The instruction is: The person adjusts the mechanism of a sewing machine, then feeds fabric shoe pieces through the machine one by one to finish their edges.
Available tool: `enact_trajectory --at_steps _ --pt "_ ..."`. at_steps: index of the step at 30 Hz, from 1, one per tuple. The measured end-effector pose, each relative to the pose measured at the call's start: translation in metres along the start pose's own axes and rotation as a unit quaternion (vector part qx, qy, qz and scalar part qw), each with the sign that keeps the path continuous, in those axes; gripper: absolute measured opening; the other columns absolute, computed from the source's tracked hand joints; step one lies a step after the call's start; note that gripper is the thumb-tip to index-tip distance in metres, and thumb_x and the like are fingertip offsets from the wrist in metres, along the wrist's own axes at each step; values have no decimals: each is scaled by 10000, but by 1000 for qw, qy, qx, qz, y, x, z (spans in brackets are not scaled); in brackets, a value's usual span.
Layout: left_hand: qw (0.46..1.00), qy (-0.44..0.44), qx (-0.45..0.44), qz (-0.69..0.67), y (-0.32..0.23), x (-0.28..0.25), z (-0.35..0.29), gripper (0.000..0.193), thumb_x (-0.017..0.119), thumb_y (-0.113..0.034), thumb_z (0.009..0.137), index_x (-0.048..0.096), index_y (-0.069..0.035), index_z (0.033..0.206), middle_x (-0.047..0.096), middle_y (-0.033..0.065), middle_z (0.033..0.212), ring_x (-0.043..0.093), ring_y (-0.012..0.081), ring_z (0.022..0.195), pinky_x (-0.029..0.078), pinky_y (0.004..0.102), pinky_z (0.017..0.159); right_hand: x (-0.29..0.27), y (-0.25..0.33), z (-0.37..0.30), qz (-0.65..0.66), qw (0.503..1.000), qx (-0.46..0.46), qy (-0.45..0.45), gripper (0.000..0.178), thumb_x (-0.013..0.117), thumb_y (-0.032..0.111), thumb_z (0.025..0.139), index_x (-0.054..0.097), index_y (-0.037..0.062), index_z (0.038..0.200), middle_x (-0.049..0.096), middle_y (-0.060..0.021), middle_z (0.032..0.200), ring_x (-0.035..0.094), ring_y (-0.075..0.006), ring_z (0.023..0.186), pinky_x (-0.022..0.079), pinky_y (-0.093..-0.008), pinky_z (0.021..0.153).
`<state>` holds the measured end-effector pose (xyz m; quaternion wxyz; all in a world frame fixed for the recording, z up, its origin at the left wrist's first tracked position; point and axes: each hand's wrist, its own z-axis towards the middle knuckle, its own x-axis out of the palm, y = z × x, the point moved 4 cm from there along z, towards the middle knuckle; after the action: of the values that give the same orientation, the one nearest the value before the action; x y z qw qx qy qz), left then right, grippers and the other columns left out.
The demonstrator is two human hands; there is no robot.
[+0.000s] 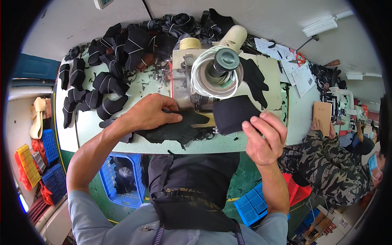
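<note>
My left hand (153,111) rests on the table left of the machine, thumb and fingers closed on the edge of a black cut piece (169,130). That piece lies flat with an irregular outline, and its right tip reaches toward the front of the machine (179,75). Raised in front of the machine is a squarish black piece (234,116) with rounded corners, pinched by my right hand (267,136) at its lower right corner. A larger black cut piece (254,81) lies on the machine's right side. The working parts of the machine are partly hidden.
Tied black bundles (108,83) crowd the table's left and back. A coil of white cord (200,73) rings the machine's dark knob. Blue baskets (122,179) (251,204) stand below the table. At right, a co-worker in camouflage (326,163) holds a brown board (322,118).
</note>
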<state>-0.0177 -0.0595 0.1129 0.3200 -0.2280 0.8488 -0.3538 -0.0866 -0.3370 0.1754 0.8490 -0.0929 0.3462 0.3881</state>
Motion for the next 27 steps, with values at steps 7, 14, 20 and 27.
enact_trajectory --at_steps 7,14,20,27 --pt "996 -11 -19 85 9 -2 7 306 708 -340 913 769 -57 1010 737 137 853 690 249 791 525 382 769 39 -38 28 -130 977 118 117 188 682 -93 837 738 -21 1001 702 -149 998 672 -282 926 565 -365 780" --pt "993 -42 -18 107 6 -3 12 288 705 -310 915 764 -44 1005 735 133 829 693 220 755 524 366 737 9 -22 107 256 959 122 -14 265 595 46 998 656 -45 1240 715 -168 1157 686 -207 981 537 -297 879" --pt "993 -38 -22 107 3 -3 13 299 698 -317 907 769 -55 1031 754 140 905 715 273 837 534 385 802 32 -23 151 287 933 84 202 338 672 159 973 670 14 1278 732 -94 1166 688 -188 980 537 -298 885" --pt "994 -16 -40 103 6 -4 13 315 687 -352 911 780 -85 1051 762 140 962 721 311 909 536 405 853 35 -33 155 344 898 89 259 343 706 227 935 699 2 1194 743 -77 1114 691 -190 1011 523 -300 924"
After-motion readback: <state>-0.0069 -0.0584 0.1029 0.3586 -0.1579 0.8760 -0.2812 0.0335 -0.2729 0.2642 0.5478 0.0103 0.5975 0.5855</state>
